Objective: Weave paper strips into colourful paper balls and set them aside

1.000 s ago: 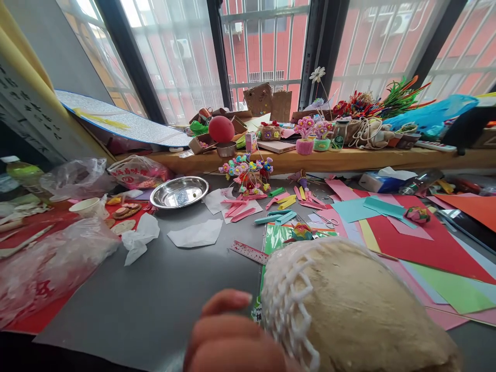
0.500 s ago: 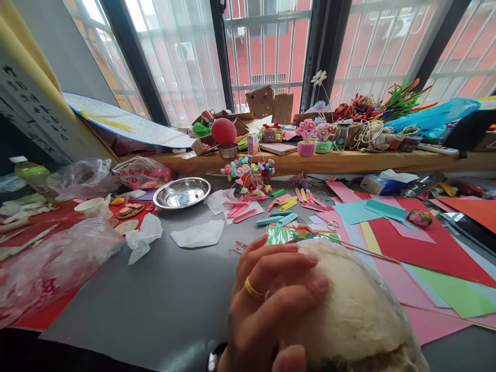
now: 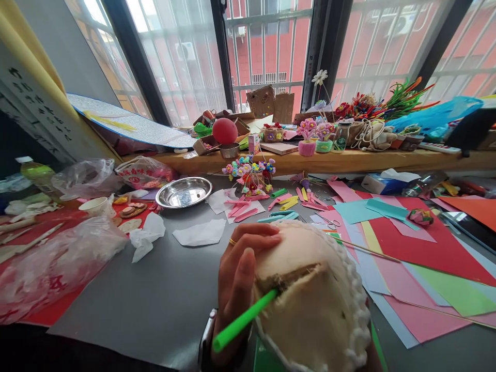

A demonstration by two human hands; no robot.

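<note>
The pale coconut (image 3: 306, 320) is at the near middle of the scene, over the grey bench (image 3: 155, 305), with a white foam net (image 3: 358, 325) along its right side and a green straw (image 3: 244, 321) that goes into its torn slit and points to the near left. The left hand (image 3: 231, 276) grasps the coconut from the left, its fingers bent around it, while the right hand (image 3: 372, 356) is mostly hidden at the near right edge, so I cannot tell if its fingers grasp. Farther are a steel plate (image 3: 174, 197) on the left and coloured papers (image 3: 430, 248) on the right.
</note>
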